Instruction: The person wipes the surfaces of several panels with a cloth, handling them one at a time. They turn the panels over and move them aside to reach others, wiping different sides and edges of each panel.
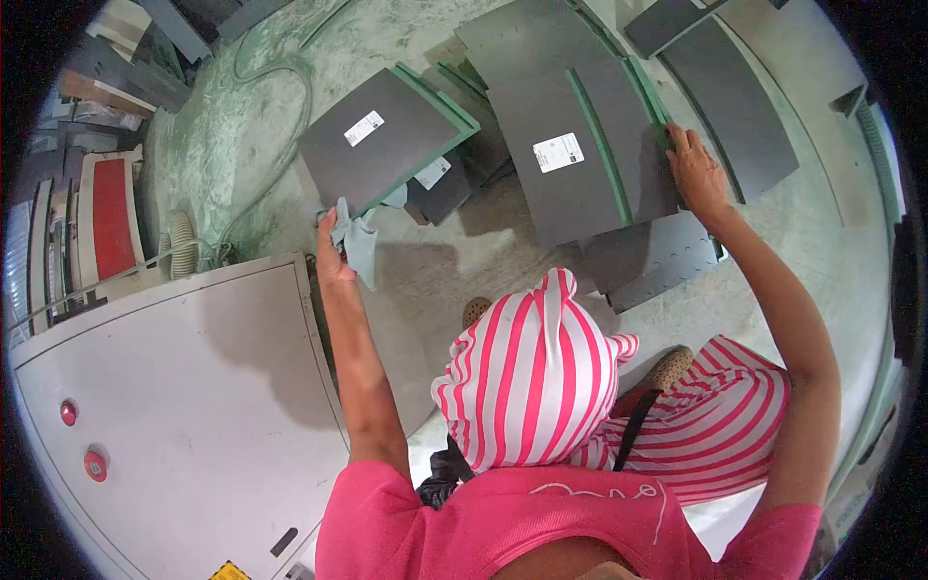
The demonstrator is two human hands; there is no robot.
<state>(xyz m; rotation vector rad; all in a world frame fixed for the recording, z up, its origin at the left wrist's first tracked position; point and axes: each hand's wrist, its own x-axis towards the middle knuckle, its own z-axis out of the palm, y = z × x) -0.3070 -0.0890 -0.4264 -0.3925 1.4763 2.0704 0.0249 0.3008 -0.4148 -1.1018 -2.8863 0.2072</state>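
Observation:
My left hand (336, 253) is closed around a light blue cloth (361, 246), at the near corner of a dark grey board (372, 140) with green edges and a white label. The cloth is bunched against that corner, and part of it hangs down. On the right, my right hand (698, 174) grips the right edge of a dark grey panel (619, 126), its fingers along the green rim. Beside it lies a similar panel (551, 198) with a white label (558, 153). The undersides of the boards are hidden.
A white cabinet (184, 387) with red buttons stands at the lower left. More dark panels (739, 116) lie at the right, and a perforated dark piece (667, 266) lies under the stack. A hose (307, 106) runs across the floor. My striped-clad knees are close below.

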